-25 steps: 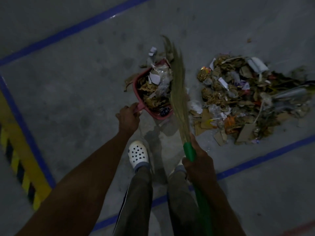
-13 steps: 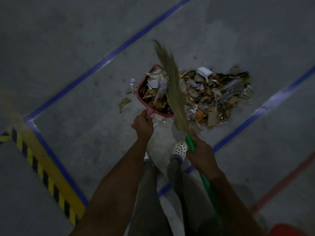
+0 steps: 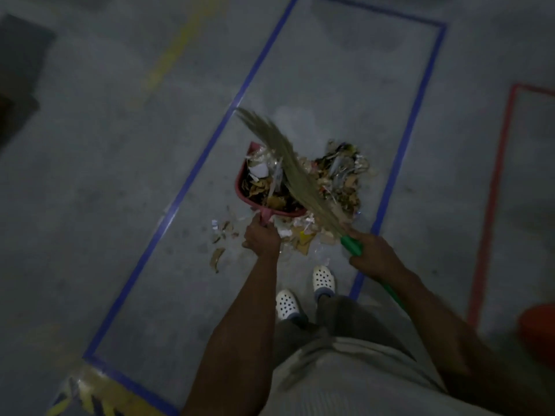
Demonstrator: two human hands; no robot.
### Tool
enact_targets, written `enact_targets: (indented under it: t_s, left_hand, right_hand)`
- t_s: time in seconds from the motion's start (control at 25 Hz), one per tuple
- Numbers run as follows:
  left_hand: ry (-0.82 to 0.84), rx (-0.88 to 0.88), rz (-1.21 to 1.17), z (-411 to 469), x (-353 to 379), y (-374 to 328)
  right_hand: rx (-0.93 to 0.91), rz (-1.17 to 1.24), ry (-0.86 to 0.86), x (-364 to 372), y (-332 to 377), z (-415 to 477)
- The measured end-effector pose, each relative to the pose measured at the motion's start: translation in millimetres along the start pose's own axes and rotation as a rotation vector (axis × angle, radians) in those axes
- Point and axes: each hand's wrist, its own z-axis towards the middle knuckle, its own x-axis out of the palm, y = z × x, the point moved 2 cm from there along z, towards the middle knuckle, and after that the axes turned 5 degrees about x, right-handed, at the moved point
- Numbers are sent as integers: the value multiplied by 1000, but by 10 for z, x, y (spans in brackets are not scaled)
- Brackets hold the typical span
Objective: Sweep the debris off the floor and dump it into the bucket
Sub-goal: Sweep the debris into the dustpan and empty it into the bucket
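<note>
on the floor (image 3: 120, 181) the debris (image 3: 345, 178) lay heaped, some under the broom (image 3: 288, 163) in the red dustpan (image 3: 240, 189); the bucket (image 3: 539, 334) sat well apart. left hand (image 3: 261, 239) clenched the pan's handle, right hand (image 3: 374, 255) the broom's. a level pan would likely spare spills.

Left grip (image 3: 261, 239) holds the handle of the red dustpan (image 3: 240, 183), which is loaded with debris (image 3: 264, 187). Right grip (image 3: 375, 256) clasps the green-handled broom (image 3: 288, 163), its bristles lying across the pan. Loose scraps (image 3: 216, 259) lie on the floor (image 3: 120, 205). An orange bucket (image 3: 540, 334) stands at the right edge.
</note>
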Motion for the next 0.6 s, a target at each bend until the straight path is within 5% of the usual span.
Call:
enact_targets:
  t_s: [0.6]
  left_hand:
    - [313,509,242,-953,819,-1703]
  right_hand:
    - [205,523,-405,-415,-1331,-950]
